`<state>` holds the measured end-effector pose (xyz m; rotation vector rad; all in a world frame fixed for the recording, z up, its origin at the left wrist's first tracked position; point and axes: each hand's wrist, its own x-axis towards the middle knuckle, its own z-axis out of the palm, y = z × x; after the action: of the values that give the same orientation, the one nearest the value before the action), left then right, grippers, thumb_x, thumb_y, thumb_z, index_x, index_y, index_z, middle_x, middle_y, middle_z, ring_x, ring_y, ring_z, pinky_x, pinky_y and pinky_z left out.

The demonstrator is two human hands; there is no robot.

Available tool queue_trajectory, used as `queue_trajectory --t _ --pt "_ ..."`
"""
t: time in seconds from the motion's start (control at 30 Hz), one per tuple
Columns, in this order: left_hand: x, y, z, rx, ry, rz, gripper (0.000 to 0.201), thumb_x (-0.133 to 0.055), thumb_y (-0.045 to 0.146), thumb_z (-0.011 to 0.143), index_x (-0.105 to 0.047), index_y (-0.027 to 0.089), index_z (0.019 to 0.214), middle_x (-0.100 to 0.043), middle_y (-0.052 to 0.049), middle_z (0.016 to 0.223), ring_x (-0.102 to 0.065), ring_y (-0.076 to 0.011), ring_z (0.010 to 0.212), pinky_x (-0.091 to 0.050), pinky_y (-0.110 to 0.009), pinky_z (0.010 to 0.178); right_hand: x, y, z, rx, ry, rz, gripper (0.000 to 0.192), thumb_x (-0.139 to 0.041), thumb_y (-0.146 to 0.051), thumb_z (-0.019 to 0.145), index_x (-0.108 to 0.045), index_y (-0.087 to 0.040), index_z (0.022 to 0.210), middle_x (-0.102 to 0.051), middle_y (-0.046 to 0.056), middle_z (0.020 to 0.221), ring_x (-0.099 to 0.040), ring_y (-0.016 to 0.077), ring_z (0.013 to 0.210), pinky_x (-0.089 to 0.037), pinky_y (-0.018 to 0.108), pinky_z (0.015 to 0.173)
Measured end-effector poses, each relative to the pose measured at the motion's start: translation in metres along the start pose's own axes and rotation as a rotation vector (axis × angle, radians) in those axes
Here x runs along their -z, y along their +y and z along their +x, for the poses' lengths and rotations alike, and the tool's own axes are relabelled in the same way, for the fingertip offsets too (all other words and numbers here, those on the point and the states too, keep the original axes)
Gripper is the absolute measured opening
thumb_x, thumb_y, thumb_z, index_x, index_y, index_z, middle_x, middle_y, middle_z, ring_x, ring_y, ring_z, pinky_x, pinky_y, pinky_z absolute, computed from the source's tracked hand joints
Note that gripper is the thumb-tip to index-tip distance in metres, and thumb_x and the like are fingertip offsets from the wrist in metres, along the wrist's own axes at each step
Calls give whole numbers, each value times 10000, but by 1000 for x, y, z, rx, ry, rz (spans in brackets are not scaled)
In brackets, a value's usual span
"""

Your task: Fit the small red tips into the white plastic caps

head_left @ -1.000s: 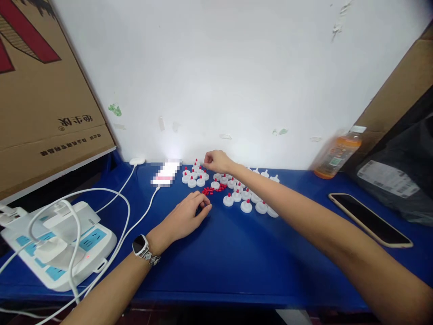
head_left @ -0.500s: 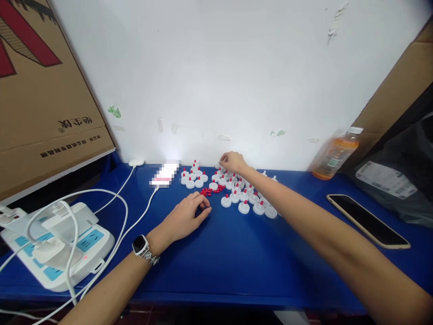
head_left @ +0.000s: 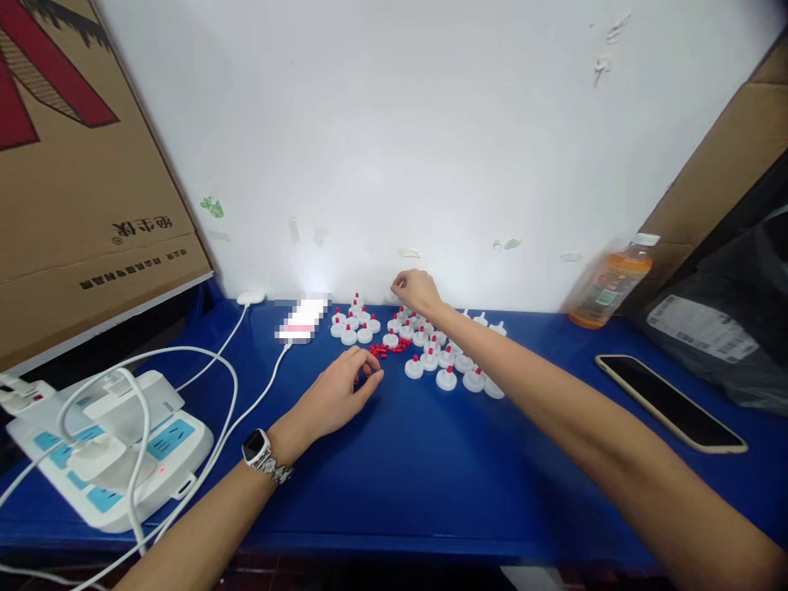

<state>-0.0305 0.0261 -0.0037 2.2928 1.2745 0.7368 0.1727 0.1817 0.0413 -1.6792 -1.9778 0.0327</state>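
- A person's right hand (head_left: 419, 291) reaches to the centre of the frame, against the white wall (head_left: 394, 139), fingers drawn together in a pinching grip above the far edge of a cluster of white caps (head_left: 431, 349); what the fingertips pinch is too small to tell.
- The white caps, most topped with a red tip, stand in loose rows on the blue desk (head_left: 419, 460) at mid-frame, running from just right of a pixelated white phone (head_left: 301, 320) to below the right forearm.
- The left hand (head_left: 338, 394) rests on the desk just below and left of the caps, thumb and forefinger pressed together; whether they hold anything cannot be told.
- A small heap of loose red tips (head_left: 387, 348) lies between the left fingertips and the caps.
- A watch (head_left: 255, 447) sits on the left wrist, lower left of centre.
- At the lower left, a white power strip (head_left: 153, 460) carries plugs and looping white cables (head_left: 227, 386), one running up to the pixelated phone.
- A cardboard box (head_left: 74, 164) fills the upper left.
- At the right, an orange drink bottle (head_left: 609, 283) stands by the wall, a dark phone (head_left: 671, 402) lies flat on the desk, and a black bag (head_left: 732, 328) sits at the frame's edge.
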Motion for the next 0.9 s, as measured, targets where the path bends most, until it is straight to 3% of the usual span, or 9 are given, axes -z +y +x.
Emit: queue_trajectory --t 0.1,0.27,0.37,0.47,0.67,0.77,0.9 --pt "-2 -3 1 30 98 -14 247 -487 449 974 -538 222 1057 -611 -24 961 -547 -154 713 -456 -321 667 18 -14 -36 132 84 253 180 -599 -291 881 -746 -187 880 -739 37 834 -639 158 764 -453 269 747" --pt "-6 -1 0 11 294 7 439 -571 487 927 -444 207 1239 -574 -80 1139 -587 -179 828 -491 -342 727 36 -35 -105 186 -100 602 190 -680 -336 838 -740 -160 800 -698 12 697 -554 121 617 -396 243 586" --pt "-6 2 -2 -27 205 14 391 -513 465 963 -445 227 1265 -600 -66 1092 -603 -186 816 -483 -333 711 34 -37 -125 194 -214 690 231 -660 -369 861 -738 -156 819 -697 9 695 -549 119 616 -384 239 575" --pt "-3 2 -3 -14 57 105 260 -409 454 1002 -522 237 1090 -606 -28 899 -597 -196 742 -438 -319 651 28 -32 -126 244 -210 567 244 -569 -326 924 -732 -166 837 -711 17 747 -572 132 664 -399 263 653" --pt "2 -2 -4 38 -10 160 264 -364 457 1003 -473 233 915 -571 -17 821 -588 -213 751 -407 -314 630 13 -26 -115 454 -200 -77 122 -605 -207 876 -724 -184 876 -717 82 922 -592 252 971 -324 402 911" --pt "3 -2 -5 34 -18 154 253 -368 449 1002 -469 234 914 -573 -17 822 -586 -214 758 -402 -318 639 6 -28 -113 491 -217 -174 151 -567 -213 908 -711 -173 889 -702 107 966 -587 259 980 -316 410 911" --pt "3 -2 -4 50 -18 133 251 -383 452 996 -466 234 903 -578 -13 819 -575 -212 748 -383 -316 628 3 -28 -114 492 -188 -142 140 -567 -207 916 -687 -170 855 -696 100 943 -590 254 977 -319 412 915"
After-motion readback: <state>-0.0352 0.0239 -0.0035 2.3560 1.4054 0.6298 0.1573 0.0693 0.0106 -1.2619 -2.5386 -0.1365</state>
